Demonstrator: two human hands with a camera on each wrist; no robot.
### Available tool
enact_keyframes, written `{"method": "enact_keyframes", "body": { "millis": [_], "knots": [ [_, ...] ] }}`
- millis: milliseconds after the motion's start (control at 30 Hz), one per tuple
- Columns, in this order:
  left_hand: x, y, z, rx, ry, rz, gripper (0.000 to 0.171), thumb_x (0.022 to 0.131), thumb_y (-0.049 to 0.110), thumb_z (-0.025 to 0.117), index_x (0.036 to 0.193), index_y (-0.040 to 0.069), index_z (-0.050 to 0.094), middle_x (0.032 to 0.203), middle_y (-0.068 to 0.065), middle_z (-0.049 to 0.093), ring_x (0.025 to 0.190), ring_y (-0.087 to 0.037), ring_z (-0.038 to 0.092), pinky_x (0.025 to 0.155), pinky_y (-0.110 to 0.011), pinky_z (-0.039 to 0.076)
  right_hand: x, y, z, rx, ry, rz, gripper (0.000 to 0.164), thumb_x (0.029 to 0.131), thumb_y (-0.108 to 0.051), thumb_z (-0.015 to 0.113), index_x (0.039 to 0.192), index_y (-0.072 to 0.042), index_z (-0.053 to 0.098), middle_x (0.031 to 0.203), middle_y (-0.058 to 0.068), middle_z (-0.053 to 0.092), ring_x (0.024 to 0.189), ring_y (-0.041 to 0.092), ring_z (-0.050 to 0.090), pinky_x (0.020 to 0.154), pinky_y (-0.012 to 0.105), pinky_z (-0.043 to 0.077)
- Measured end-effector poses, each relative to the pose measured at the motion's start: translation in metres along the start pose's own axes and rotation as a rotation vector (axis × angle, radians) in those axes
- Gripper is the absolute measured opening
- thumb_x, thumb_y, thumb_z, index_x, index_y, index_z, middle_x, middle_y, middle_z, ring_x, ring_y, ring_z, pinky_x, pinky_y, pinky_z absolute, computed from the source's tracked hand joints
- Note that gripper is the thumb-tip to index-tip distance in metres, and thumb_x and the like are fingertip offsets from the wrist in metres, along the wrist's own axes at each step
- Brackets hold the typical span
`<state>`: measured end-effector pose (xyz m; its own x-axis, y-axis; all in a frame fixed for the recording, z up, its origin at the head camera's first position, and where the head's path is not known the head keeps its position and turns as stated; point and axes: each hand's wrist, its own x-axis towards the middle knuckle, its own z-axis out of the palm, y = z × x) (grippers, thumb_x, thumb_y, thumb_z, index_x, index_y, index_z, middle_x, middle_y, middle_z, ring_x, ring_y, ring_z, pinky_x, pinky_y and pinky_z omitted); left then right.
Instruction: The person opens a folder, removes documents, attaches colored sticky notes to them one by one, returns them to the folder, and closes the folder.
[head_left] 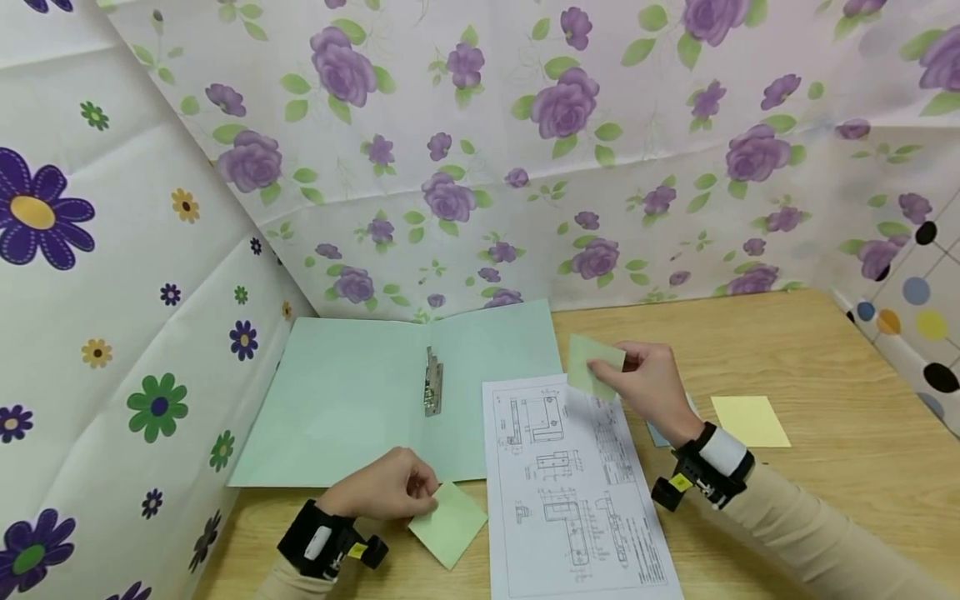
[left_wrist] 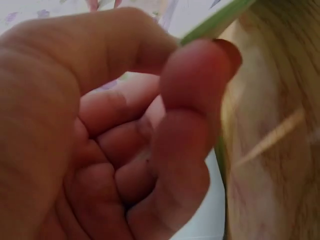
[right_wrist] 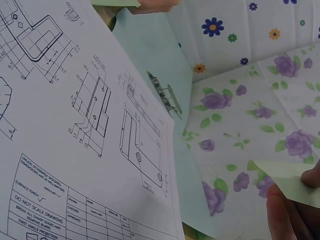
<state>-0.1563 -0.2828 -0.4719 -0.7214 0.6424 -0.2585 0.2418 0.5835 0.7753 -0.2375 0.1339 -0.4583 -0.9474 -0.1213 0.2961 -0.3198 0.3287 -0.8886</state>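
Note:
My left hand (head_left: 386, 487) pinches a light green sticky note pad (head_left: 450, 523) by its corner, low over the wood in front of the folder. In the left wrist view, thumb and forefinger meet on the pad's green edge (left_wrist: 215, 22), while the other fingers curl into the palm. A single pale green sticky note (head_left: 592, 367) hangs from my right hand (head_left: 651, 387), held between thumb and fingers above the top right corner of a printed technical drawing (head_left: 555, 492). That sheet overlaps the right side of an opened pale green folder (head_left: 352, 400).
A metal clip (head_left: 432, 383) is fixed near the folder's fold. Right of the drawing, a yellow sticky pad (head_left: 750, 421) lies on the wooden table (head_left: 810, 358), and a blue piece (head_left: 657, 435) peeks out beside my right wrist. Flowered cloths (head_left: 480, 167) hang behind and at both sides.

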Motion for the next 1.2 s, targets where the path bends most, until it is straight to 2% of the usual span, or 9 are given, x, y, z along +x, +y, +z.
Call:
{"method": "enact_keyframes", "body": {
  "millis": [167, 367, 700, 800, 967, 1100, 1200],
  "knots": [
    [-0.0010, -0.0006, 0.0001, -0.019, -0.046, -0.043, 0.019, 0.100, 0.004, 0.077, 0.081, 0.005, 0.077, 0.065, -0.004, 0.073, 0.052, 0.000, 0.058, 0.057, -0.016, 0.045, 0.0001, -0.0003, -0.0003, -0.007, -0.001, 0.007, 0.024, 0.104, -0.017, 0.082, 0.086, -0.003, 0.078, 0.063, 0.004, 0.060, 0.055, 0.007, 0.046, 0.060, 0.023, 0.040],
    [-0.0013, -0.0036, 0.0029, 0.000, -0.051, -0.085, 0.024, 0.099, 0.003, 0.078, 0.076, 0.009, 0.076, 0.060, 0.002, 0.069, 0.049, -0.002, 0.058, 0.054, -0.015, 0.042, 0.0000, -0.0003, 0.0001, -0.002, 0.000, 0.001, 0.023, 0.103, -0.016, 0.082, 0.085, -0.002, 0.078, 0.061, 0.001, 0.058, 0.054, 0.007, 0.045, 0.060, 0.023, 0.039],
    [-0.0016, 0.0007, 0.0027, 0.103, 0.009, -0.121, 0.023, 0.092, 0.003, 0.085, 0.072, 0.012, 0.077, 0.059, -0.002, 0.072, 0.048, 0.000, 0.058, 0.053, -0.017, 0.045, -0.0001, -0.0004, 0.0006, 0.008, 0.004, -0.007, 0.029, 0.103, -0.017, 0.083, 0.080, -0.003, 0.073, 0.059, -0.003, 0.051, 0.054, 0.007, 0.043, 0.061, 0.023, 0.038],
    [-0.0017, 0.0005, 0.0029, 0.122, 0.017, -0.132, 0.025, 0.091, 0.004, 0.086, 0.070, 0.012, 0.076, 0.057, -0.005, 0.072, 0.047, -0.002, 0.059, 0.059, -0.017, 0.049, -0.0001, -0.0004, 0.0006, 0.007, 0.001, -0.006, 0.025, 0.103, -0.017, 0.083, 0.083, -0.003, 0.077, 0.060, -0.002, 0.055, 0.054, 0.007, 0.044, 0.060, 0.023, 0.039],
    [-0.0026, -0.0006, 0.0026, 0.122, 0.015, -0.142, 0.027, 0.093, 0.007, 0.087, 0.068, 0.011, 0.077, 0.057, -0.007, 0.073, 0.047, -0.006, 0.061, 0.067, -0.018, 0.054, -0.0007, -0.0007, -0.0001, 0.007, -0.008, 0.011, 0.024, 0.104, -0.018, 0.083, 0.086, -0.003, 0.077, 0.060, -0.002, 0.054, 0.054, 0.008, 0.044, 0.060, 0.023, 0.038],
    [-0.0031, 0.0003, 0.0028, 0.115, 0.027, -0.138, 0.027, 0.094, 0.009, 0.087, 0.069, 0.010, 0.077, 0.058, -0.005, 0.073, 0.047, -0.004, 0.061, 0.061, -0.019, 0.052, -0.0010, -0.0008, -0.0008, -0.001, -0.008, 0.012, 0.023, 0.104, -0.018, 0.082, 0.087, -0.003, 0.078, 0.059, -0.003, 0.050, 0.053, 0.008, 0.042, 0.060, 0.024, 0.037],
    [-0.0029, -0.0003, 0.0026, 0.122, 0.050, -0.128, 0.028, 0.096, 0.012, 0.086, 0.069, 0.011, 0.077, 0.059, 0.001, 0.073, 0.048, -0.001, 0.059, 0.057, -0.019, 0.050, -0.0011, -0.0011, -0.0012, -0.013, -0.001, 0.000, 0.023, 0.104, -0.017, 0.082, 0.086, -0.003, 0.078, 0.058, -0.003, 0.050, 0.053, 0.008, 0.041, 0.059, 0.024, 0.036]
  ]
}}
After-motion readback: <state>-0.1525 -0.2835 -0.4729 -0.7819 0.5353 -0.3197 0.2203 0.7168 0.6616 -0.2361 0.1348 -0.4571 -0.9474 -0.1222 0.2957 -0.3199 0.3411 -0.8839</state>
